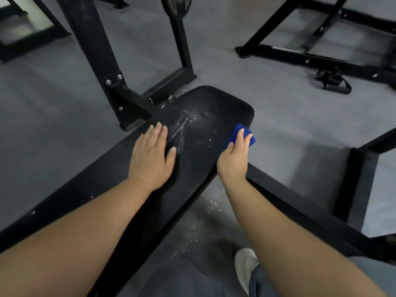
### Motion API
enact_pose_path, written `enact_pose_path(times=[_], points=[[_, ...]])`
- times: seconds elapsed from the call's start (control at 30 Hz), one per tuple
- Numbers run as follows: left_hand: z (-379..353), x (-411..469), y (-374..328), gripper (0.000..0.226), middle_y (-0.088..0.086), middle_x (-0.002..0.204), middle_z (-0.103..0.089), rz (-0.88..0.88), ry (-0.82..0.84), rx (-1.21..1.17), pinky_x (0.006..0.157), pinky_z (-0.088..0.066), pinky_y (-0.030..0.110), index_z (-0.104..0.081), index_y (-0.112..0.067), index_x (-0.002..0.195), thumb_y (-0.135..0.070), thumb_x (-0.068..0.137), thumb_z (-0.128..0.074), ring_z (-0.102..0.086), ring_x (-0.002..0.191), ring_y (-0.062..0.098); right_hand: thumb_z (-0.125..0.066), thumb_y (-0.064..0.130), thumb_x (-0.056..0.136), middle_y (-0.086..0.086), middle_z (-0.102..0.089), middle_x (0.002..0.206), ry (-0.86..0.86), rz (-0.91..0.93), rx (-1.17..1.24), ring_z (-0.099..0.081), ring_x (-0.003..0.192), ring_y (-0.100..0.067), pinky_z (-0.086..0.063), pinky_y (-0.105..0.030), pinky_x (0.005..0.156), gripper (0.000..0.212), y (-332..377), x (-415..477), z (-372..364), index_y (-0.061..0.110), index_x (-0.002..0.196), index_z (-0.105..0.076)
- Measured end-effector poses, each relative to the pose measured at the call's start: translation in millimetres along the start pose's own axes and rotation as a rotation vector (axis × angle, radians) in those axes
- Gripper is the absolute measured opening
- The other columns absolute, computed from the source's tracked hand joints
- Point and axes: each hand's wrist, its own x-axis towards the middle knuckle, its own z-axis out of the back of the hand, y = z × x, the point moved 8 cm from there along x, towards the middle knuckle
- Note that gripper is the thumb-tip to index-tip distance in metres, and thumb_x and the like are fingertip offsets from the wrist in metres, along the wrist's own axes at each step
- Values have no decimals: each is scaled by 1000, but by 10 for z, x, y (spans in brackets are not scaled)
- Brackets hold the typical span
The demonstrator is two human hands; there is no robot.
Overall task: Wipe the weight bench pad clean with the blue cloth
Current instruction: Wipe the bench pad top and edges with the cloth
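View from a head-worn camera, looking down along a black weight bench pad [210, 108] in a gym. The pad's long axis runs from the lower left, close to the viewer, up and away to a rounded far end near the middle of the picture.

The left hand [151, 155] lies flat on the pad, palm down, fingers straight and close together, holding nothing. The right hand [234, 157] grips the blue cloth [235, 131], fingers curled over its top and thumb at its near side. The cloth sits bunched at the pad's right edge, just short of the far right corner. Whether it presses on the pad or hangs slightly over the edge cannot be told.

Between the two hands lies the dirt to be cleaned — white streaks and specks [182, 127] smeared across the far part of the pad. They lie to the left of the cloth, and their thickest part is just beside the left hand's fingertips. So the cloth hand probably needs to sweep leftward across the pad's width, and the left hand sits close to that path.

More pale specks [192, 232] dot the grey floor [64, 93] beneath the pad's right side, near a light-coloured shoe [244, 264]. A black steel upright [96, 50] stands beyond the pad on the left. No containers are in view.
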Motion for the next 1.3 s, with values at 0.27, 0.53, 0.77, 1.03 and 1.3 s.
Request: enact_pose_path(times=[0.27, 0.53, 0.77, 1.03, 1.3], points=[[82, -745, 85, 70, 4, 160, 5, 152, 28, 31, 119, 4, 38, -2, -15, 152, -56, 95, -7, 8, 146, 16, -30, 18, 103, 13, 13, 159, 109, 51, -33, -5, 146, -10, -17, -17, 105, 55, -69, -812, -236, 29, 152, -6], [37, -852, 242, 66, 5, 160, -15, 278, 3, -111, 119, -5, 36, -17, -12, 151, -49, 96, -25, -6, 147, 17, -31, 1, 97, -4, -7, 161, 32, 154, -248, 2, 148, -24, -17, -27, 114, 48, 97, -5, -73, 9, 145, -28], [47, -857, 271, 63, 5, 158, -19, 292, 5, -152, 119, -7, 33, -23, -11, 150, -45, 97, -26, -12, 146, 17, -30, 7, 101, 10, -1, 160, 193, 285, -310, 9, 146, -10, -5, -26, 118, 54, 36, -833, -268, 21, 151, -17], [44, -849, 293, 59, 3, 158, -22, 314, 8, -171, 119, -10, 34, -26, -14, 149, -42, 97, -29, -14, 146, 16, -33, -2, 82, -10, -38, 143, 139, 349, -560, -27, 136, -28, -22, -48, 116, 53, 211, 81, -172, 9, 132, -44], [38, -845, 302, 60, 5, 157, -25, 314, 16, -163, 119, -15, 37, -27, -14, 149, -42, 96, -28, -16, 145, 17, -39, -1, 83, 2, -24, 157, 424, 579, -652, -14, 146, -16, -5, -32, 119, 66, 333, -806, -490, 22, 145, -36]])
